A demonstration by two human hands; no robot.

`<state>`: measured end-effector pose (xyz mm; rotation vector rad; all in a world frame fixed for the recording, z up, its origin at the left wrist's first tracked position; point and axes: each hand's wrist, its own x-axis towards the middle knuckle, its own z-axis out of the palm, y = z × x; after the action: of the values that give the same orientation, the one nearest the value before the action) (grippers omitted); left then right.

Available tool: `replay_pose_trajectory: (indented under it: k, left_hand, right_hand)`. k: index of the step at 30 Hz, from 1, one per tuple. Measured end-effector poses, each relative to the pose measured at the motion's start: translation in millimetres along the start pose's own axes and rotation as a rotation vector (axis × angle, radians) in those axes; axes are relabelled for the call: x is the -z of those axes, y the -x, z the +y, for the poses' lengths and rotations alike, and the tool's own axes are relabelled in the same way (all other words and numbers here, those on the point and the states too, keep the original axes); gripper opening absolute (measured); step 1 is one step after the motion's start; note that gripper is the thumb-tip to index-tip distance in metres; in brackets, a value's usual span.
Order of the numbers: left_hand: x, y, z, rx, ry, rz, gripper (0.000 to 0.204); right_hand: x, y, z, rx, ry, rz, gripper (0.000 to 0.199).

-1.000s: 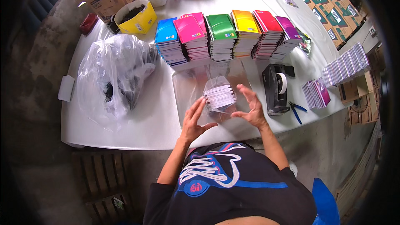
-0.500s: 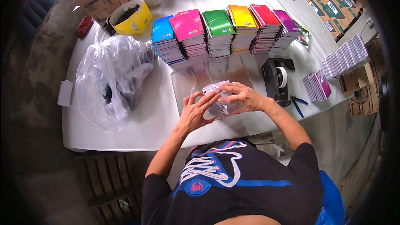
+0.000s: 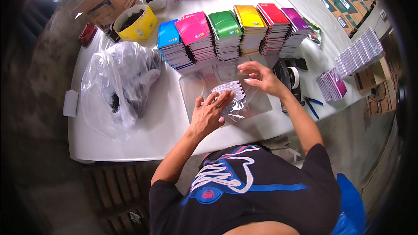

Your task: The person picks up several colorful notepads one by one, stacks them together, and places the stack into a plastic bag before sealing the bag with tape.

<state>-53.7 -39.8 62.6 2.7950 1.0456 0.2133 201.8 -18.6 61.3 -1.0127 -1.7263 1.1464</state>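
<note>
Plastic-wrapped notebook stack (image 3: 231, 88): head view, only view; near middle, page edges toward the person, lying on a clear plastic sheet (image 3: 191, 86) on the white table (image 3: 152, 142).
Left hand (image 3: 208, 115): 7 o'clock of stack; palm down, fingers extended and laid over the wrap's near-left part, not closed around the stack. Cannot tell if film is trapped beneath.
Right hand (image 3: 264, 79): 2 o'clock of stack; fingers loosely curved, thumb apart, looks lifted off, nothing seen in it.
Clear wrap (image 3: 237, 115): loose, shiny folds at 5 o'clock of stack; no tape strip made out.
Wrapping step: looks like smoothing or folding the film over the bundle; closing seems not done.
Next move: probably calls for left fingers to pin the fold, right hand to draw the loose film in snugly without skewing the books.
Tape dispenser (image 3: 284, 75): black, white roll, between 2 and 3 o'clock, just beyond right hand.
Blue-handled cutters (image 3: 312, 107): between 3 and 4 o'clock.
Coloured notebook piles (image 3: 224, 24): row at 12 o'clock, blue through purple.
Translucent bag (image 3: 116, 80): 9 o'clock, dark contents.
</note>
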Motion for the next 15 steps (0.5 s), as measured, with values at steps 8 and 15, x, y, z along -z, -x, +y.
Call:
replay_pose_trajectory:
  k: [8,15]
  left_hand:
    - [5,-1,-2,-0.019,-0.017,-0.046,0.087]
    - [5,1,-3,-0.019,-0.011,-0.046,0.087]
  right_hand:
    - [-26,-65,14,-0.001,-0.130,-0.099,0.018]
    - [-18,-44,7,-0.032,-0.201,0.177,0.036]
